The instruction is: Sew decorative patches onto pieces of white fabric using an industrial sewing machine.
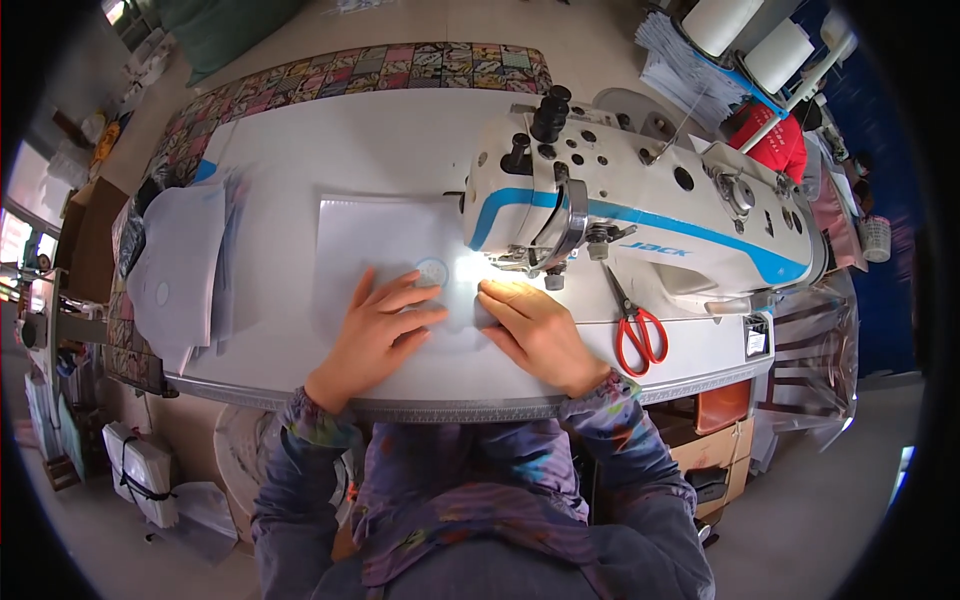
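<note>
A thin, pale translucent sheet [350,235] lies flat on the white sewing table, its right part reaching under the lit needle area of a sewing machine [640,225]. On it is a small round patch with a bluish rim [432,271]. My left hand [380,325] rests on the sheet with fingers spread, index fingertip beside the patch. Close to the presser foot, my right hand [540,328] lies with fingers stretched out, tips at the sheet's right part and thumb apart. The needle itself is too small and glaring to make out.
Red-handled scissors [640,338] lie right of my right hand. A stack of similar pale sheets [180,265] sits at the table's left end. White thread cones [780,55] stand at the upper right. A ruler strip [460,410] runs along the table's front edge.
</note>
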`<action>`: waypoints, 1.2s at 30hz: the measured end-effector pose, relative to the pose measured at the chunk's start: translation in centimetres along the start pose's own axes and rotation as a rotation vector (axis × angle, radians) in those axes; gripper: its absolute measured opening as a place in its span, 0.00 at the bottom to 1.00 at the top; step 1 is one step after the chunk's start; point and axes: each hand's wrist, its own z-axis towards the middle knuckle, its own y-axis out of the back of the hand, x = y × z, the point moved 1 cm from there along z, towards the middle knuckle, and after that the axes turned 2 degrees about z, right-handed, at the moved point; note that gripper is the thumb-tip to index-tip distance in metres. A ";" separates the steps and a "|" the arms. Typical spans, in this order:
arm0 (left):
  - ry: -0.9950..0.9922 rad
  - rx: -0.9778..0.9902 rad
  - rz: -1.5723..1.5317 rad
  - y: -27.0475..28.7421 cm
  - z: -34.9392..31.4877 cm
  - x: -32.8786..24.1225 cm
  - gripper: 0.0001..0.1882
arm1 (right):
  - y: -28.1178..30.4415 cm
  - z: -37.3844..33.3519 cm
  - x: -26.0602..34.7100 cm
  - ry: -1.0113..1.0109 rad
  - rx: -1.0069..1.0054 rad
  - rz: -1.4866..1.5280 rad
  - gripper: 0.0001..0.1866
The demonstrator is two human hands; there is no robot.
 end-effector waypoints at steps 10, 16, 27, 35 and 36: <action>-0.040 0.078 0.075 0.2 2.7 2.8 0.19 | -0.2 0.3 0.5 -0.060 0.032 0.038 0.29; -0.046 0.090 0.170 0.0 2.9 2.7 0.24 | -0.2 0.5 0.6 -0.056 0.073 0.040 0.31; 0.151 -0.051 0.451 -2.6 -0.1 -4.7 0.26 | -0.3 0.2 0.4 -0.070 0.070 0.049 0.27; 0.153 -0.073 0.300 -3.4 -0.8 -7.1 0.27 | -0.4 -0.1 -0.2 -0.018 0.005 0.011 0.29; 0.154 -0.071 0.301 -3.2 -0.8 -6.6 0.27 | -0.3 -0.1 -0.2 -0.019 0.005 0.012 0.29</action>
